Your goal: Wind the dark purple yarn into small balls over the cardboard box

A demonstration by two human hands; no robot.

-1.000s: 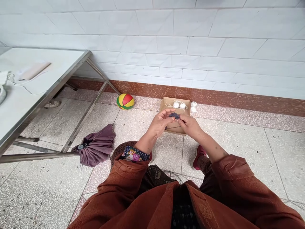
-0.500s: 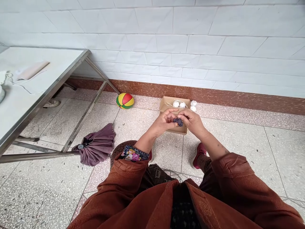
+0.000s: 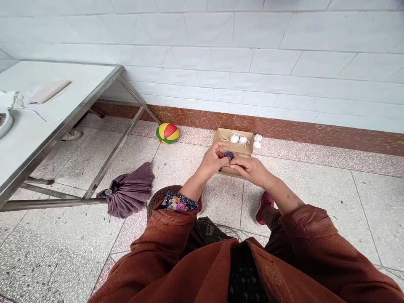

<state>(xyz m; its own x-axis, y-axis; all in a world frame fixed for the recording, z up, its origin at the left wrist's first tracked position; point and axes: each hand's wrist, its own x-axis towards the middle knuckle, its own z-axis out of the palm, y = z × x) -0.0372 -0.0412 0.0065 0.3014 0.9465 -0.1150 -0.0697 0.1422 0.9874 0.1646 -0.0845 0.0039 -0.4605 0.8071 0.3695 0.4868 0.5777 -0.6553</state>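
My left hand is closed around a small dark purple yarn bundle, with part of it showing between thumb and fingers. From the other side my right hand pinches at the same bundle, thumb and fingertips pressed together. Both hands are held above an open cardboard box on the floor. Inside the box lie two white yarn balls with loose strands. More white balls sit just outside its right side. The fingers hide much of the bundle.
At left stands a white table with metal legs, a pinkish flat item and a cord on it. A folded purple umbrella lies by its leg. A colourful ball rests near the tiled wall.
The dark bundle has been turned in the fingers and moved slightly left. My right hand now lies flatter, its fingers lower and closer to my left thumb. The view has shifted a little.
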